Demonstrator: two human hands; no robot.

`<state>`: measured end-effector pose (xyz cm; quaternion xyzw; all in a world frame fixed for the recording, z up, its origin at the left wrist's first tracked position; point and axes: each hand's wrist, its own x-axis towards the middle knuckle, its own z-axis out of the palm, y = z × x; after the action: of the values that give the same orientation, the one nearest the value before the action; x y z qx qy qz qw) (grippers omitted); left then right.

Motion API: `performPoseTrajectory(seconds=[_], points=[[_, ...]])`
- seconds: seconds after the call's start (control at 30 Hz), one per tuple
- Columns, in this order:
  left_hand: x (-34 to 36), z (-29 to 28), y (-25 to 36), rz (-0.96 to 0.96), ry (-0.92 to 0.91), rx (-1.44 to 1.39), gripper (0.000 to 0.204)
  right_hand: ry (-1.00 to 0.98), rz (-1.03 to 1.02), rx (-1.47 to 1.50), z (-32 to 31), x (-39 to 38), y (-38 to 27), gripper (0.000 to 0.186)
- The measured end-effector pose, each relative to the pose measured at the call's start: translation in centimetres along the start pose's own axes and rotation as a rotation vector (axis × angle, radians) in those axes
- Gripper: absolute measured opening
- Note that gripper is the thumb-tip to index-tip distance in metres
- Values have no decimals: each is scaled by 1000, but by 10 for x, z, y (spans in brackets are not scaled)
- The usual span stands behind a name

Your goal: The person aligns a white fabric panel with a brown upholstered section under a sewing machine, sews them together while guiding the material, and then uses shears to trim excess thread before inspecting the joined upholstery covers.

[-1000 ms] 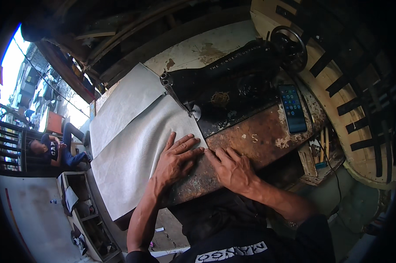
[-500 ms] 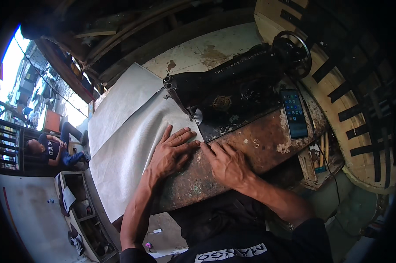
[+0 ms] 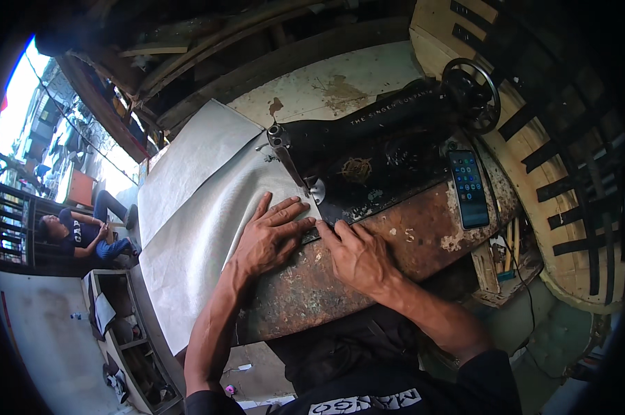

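My left hand (image 3: 267,235) lies on a large off-white, creased sheet (image 3: 181,270), fingertips spread near its right edge. My right hand (image 3: 354,256) rests at that edge on the worn rusty tabletop (image 3: 409,235), index finger stretched to meet my left thumb, fingers loosely bent. Just beyond both hands, the needle area (image 3: 311,190) of a black sewing machine (image 3: 368,152) stands over the sheet, whose right edge runs under it. A flap of the sheet lies folded toward the back left.
A phone (image 3: 468,187) with a lit screen lies right of the machine, by the handwheel (image 3: 471,93). A strapped wooden panel (image 3: 561,207) stands at the right. At the far left a person (image 3: 88,235) reclines by a railing; below is an open shelf unit (image 3: 122,325).
The machine and table have shifted slightly down and right in the picture. My hands, still on the sheet's edge, have moved up and a little left, closer to the needle.
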<state>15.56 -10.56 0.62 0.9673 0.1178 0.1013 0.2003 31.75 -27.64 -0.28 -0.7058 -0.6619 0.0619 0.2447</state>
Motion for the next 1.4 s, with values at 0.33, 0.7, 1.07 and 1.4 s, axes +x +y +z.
performPoseTrajectory(seconds=[0.33, 0.7, 1.07, 1.4], points=[[3, -3, -19, 58, -20, -12, 44, -3, 31, -34, -4, 7, -5, 50], [5, 5, -28, -58, 9, -183, 36, 12, 31, -75, 14, 13, -20, 47], [8, 0, -12, -23, 35, -23, 35, 64, 32, -105, 26, 22, -31, 32], [4, 4, -17, 23, 44, 73, 39, 55, -60, 88, 4, 12, -15, 39]])
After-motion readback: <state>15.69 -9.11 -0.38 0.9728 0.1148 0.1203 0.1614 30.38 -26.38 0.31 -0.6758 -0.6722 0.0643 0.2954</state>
